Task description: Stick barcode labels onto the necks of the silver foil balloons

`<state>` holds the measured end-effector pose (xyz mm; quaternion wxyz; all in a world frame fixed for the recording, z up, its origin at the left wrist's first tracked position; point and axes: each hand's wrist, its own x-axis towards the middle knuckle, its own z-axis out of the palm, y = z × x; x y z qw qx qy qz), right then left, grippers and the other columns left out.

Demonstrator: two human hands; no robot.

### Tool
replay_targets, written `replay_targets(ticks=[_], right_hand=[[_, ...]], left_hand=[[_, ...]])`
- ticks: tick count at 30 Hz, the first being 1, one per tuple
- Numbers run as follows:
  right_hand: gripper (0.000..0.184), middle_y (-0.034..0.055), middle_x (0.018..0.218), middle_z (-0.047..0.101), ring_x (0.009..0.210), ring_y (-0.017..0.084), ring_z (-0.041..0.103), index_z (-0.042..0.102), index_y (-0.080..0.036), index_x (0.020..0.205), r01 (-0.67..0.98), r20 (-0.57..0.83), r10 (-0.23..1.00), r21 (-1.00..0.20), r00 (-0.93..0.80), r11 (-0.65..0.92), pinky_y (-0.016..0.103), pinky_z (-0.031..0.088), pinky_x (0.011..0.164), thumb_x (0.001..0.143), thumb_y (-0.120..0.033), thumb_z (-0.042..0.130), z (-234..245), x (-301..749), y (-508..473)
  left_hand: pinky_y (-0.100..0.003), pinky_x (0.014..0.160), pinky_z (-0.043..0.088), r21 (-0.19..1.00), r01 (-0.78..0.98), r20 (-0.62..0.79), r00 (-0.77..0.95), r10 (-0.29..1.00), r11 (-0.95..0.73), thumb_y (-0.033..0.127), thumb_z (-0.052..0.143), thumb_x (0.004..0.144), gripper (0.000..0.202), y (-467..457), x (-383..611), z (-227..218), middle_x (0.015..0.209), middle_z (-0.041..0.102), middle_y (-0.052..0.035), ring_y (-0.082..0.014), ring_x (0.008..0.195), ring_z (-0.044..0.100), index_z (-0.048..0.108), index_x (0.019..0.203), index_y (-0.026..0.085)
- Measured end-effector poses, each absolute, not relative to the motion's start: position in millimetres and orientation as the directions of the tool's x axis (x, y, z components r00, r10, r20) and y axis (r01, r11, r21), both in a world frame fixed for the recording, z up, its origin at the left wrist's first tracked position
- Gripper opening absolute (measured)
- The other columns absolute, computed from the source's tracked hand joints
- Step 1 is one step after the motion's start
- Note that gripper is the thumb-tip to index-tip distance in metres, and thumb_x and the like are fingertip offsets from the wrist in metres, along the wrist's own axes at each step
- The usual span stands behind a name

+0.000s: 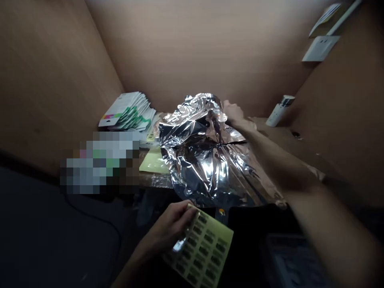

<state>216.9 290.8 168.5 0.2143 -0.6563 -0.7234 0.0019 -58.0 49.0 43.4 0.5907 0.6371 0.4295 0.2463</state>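
A large crumpled silver foil bag (204, 154) lies on the desk in the middle of the view. My right hand (234, 114) reaches across it and grips its far crumpled edge. My left hand (171, 226) is near the bottom of the view, holding a yellow-green sheet of small dark labels (204, 252) by its upper left corner. The sheet hangs in front of the foil and does not touch it.
Wooden panels (192, 52) enclose the desk (156, 180). A stack of printed papers (129, 112) and a pale yellow sheet (153, 164) lie left of the foil. A pixelated patch (100, 162) hides the left. A white tube (280, 111) stands right.
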Motion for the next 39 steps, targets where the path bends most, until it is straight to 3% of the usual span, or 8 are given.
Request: replay_targets(ticks=[6,11,19,22,26,29,35,39], right_hand=[[0.031,0.0022,0.071,0.066,0.059,0.016,0.057,0.063,-0.019,0.13,0.775,0.237,0.902,-0.461,-0.362,0.432,0.029,0.046,0.06,0.106,-0.028,0.045,115,198,126],[0.029,0.0082,0.105,0.072,0.089,0.022,0.066,0.064,-0.025,0.13,0.626,0.324,0.821,-0.533,-0.47,0.569,0.037,0.054,0.079,0.104,-0.023,0.05,49,170,28],[0.037,0.0067,0.097,0.073,0.083,0.025,0.064,0.066,-0.029,0.122,0.649,0.641,0.664,-0.323,-0.386,0.689,0.046,0.049,0.075,0.091,-0.01,0.063,16,171,4],[0.016,0.0048,0.09,0.071,0.082,0.023,0.065,0.069,-0.028,0.102,0.62,0.603,0.777,-0.543,-0.182,0.566,0.043,0.05,0.076,0.094,-0.015,0.062,24,184,6],[0.016,0.0054,0.09,0.071,0.085,0.023,0.065,0.07,-0.024,0.088,0.632,0.259,0.961,-0.73,-0.099,0.262,0.04,0.05,0.08,0.099,-0.033,0.062,33,207,30],[0.02,0.0042,0.088,0.072,0.085,0.022,0.065,0.071,-0.022,0.085,0.706,0.183,0.966,-0.659,-0.185,0.26,0.039,0.046,0.085,0.099,-0.035,0.064,29,207,47],[0.036,0.0073,0.086,0.068,0.089,0.028,0.06,0.064,-0.02,0.079,0.972,0.289,0.95,-0.161,-0.117,0.169,0.044,0.035,0.087,0.095,-0.052,0.067,14,198,51],[0.046,0.009,0.099,0.066,0.098,0.03,0.058,0.064,-0.021,0.099,0.965,0.247,0.952,-0.139,-0.184,0.222,0.042,0.036,0.089,0.086,-0.064,0.072,18,224,57]], left_hand=[[-0.021,0.058,0.036,0.988,0.04,-0.156,0.373,0.915,0.152,0.054,0.056,0.1,0.044,42,-49,28,0.072,0.049,0.002,-0.0111,0.065,0.043,0.055,0.081,0.015],[-0.021,0.057,0.035,0.988,-0.041,-0.12,0.383,0.916,0.146,0.051,0.056,0.101,0.041,38,-41,22,0.071,0.047,0.0027,-0.0107,0.065,0.04,0.055,0.081,0.015],[-0.021,0.056,0.035,0.994,0.034,-0.11,0.359,0.927,0.105,0.05,0.055,0.101,0.042,28,-35,7,0.069,0.048,0.002,-0.0115,0.064,0.041,0.053,0.076,0.016],[-0.021,0.055,0.035,0.99,0.107,-0.123,0.349,0.929,0.091,0.05,0.053,0.102,0.042,27,-38,3,0.068,0.049,0.0023,-0.0119,0.063,0.043,0.053,0.076,0.017],[-0.024,0.063,0.04,0.987,0.152,-0.116,0.413,0.903,0.057,0.052,0.049,0.103,0.041,26,-41,4,0.076,0.057,-0.0002,-0.0147,0.07,0.051,0.057,0.083,0.017],[-0.024,0.062,0.039,0.983,0.182,-0.114,0.441,0.89,0.035,0.054,0.047,0.104,0.044,26,-42,4,0.074,0.054,0.0007,-0.0141,0.068,0.05,0.055,0.08,0.017],[-0.024,0.058,0.036,0.978,0.207,-0.109,0.454,0.884,0.015,0.054,0.047,0.104,0.046,24,-47,-1,0.07,0.05,0.0023,-0.0128,0.064,0.045,0.055,0.078,0.017],[-0.024,0.059,0.04,0.976,0.217,-0.107,0.495,0.862,-0.004,0.052,0.046,0.104,0.044,27,-57,5,0.072,0.057,0.0001,-0.0139,0.065,0.052,0.061,0.082,0.016]])
